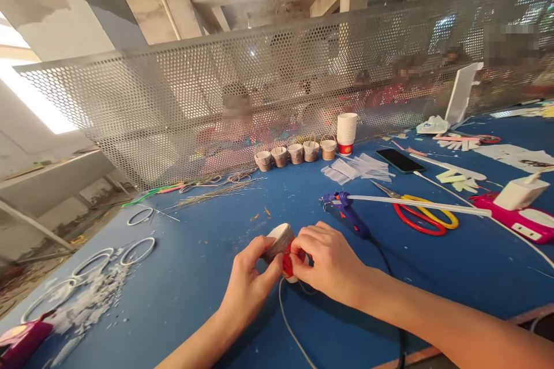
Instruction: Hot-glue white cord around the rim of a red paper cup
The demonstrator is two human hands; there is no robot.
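A small paper cup (280, 239) lies tilted between my hands, its pale open mouth facing up and left. Grey-brown cord is wound around its upper part, and a red printed part shows lower down. My left hand (253, 277) is closed around the cup's left side, thumb in front. With fingertips pinched together, my right hand (326, 256) presses at the red side and appears to grip the cord there; the exact pinch is hidden. A loose length of thin cord (288, 318) trails from beneath the cup toward the table's near edge. The blue glue gun (346, 213) lies beyond my right hand.
Several small wrapped cups with handles (295, 153) line the back, beside stacked paper cups (347, 132). White strips (357, 168), a phone (400, 160), scissors (418, 216) and a pink power strip (515, 219) lie right. White rings (138, 251) and scraps lie left. A perforated screen (182, 104) stands behind.
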